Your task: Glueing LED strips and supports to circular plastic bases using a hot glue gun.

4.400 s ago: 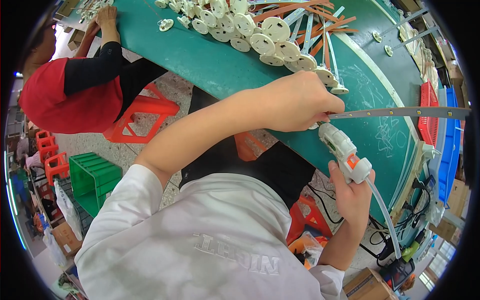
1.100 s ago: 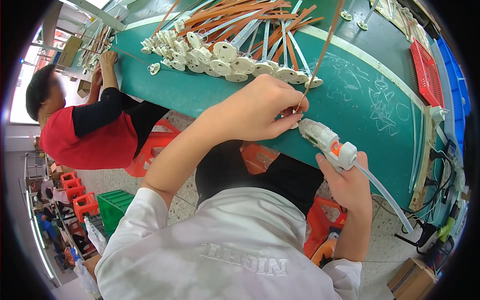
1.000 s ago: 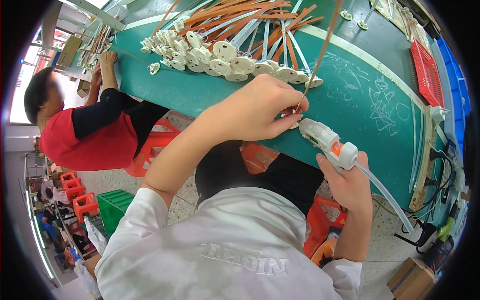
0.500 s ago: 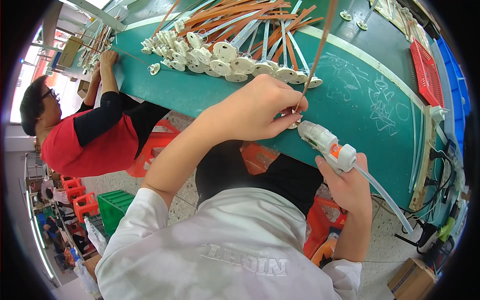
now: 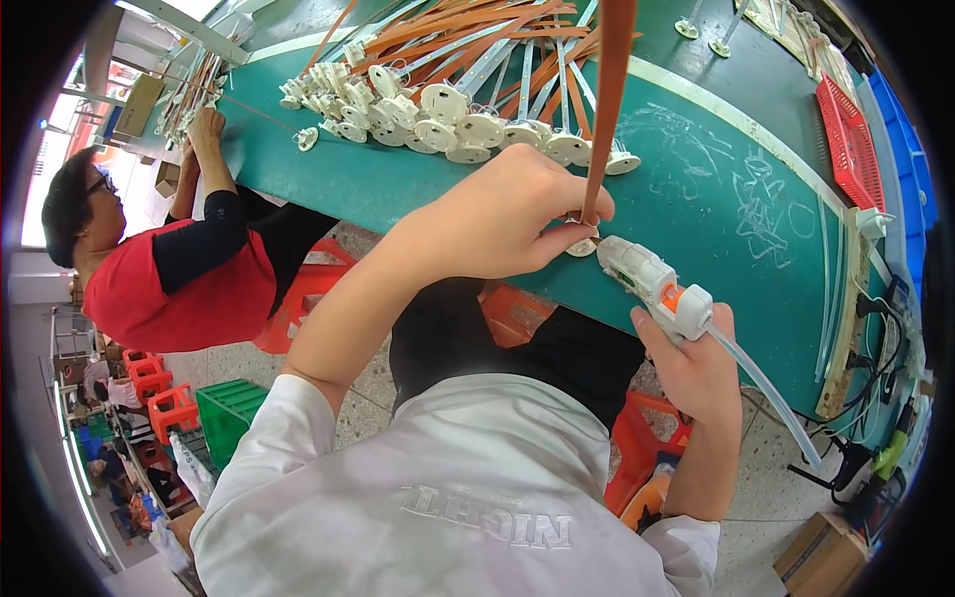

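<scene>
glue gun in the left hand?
No, the white glue gun sits in the right hand; the left hand pinches a small disc base with an orange strip.

brown cardboard box (image 5: 824, 552) | floor, lower right || tan cardboard box (image 5: 138, 104) | shelf, upper left

Your orange strip (image 5: 605, 99) stands upright on its white disc (image 5: 580, 245) (near table edge); white glue gun (image 5: 652, 284) just right.
</scene>
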Motion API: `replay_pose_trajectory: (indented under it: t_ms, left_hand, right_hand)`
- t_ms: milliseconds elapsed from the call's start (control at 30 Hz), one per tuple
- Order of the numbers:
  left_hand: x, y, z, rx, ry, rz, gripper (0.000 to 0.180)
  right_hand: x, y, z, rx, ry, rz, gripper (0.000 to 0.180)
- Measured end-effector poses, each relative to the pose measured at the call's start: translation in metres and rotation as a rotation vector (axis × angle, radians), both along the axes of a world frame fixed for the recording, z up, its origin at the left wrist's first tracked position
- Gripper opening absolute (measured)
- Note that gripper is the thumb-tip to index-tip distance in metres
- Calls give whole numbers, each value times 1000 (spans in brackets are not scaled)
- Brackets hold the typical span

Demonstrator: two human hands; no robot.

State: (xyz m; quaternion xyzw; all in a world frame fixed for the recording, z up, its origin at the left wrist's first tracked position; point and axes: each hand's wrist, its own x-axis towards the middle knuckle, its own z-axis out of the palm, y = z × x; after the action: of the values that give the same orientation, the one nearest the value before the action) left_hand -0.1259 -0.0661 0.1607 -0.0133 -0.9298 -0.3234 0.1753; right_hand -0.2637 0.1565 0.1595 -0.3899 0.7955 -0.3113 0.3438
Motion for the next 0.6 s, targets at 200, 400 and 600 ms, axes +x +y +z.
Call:
replay_pose_trajectory:
  t_ms: [200,400,600]
  left_hand:
    - [-4,0,-2,38,-14,-4,19]
    - [-4,-1,-2,34,-24,0,17]
    - [-4,-2,-2,45,-8,-1,16]
  right_hand:
    - [-1,2,-3,-34,17,29,23]
    - [-2,-3,-10,-148,-33,17,18]
    - [-3,-2,-15,-226,-37,12,17]
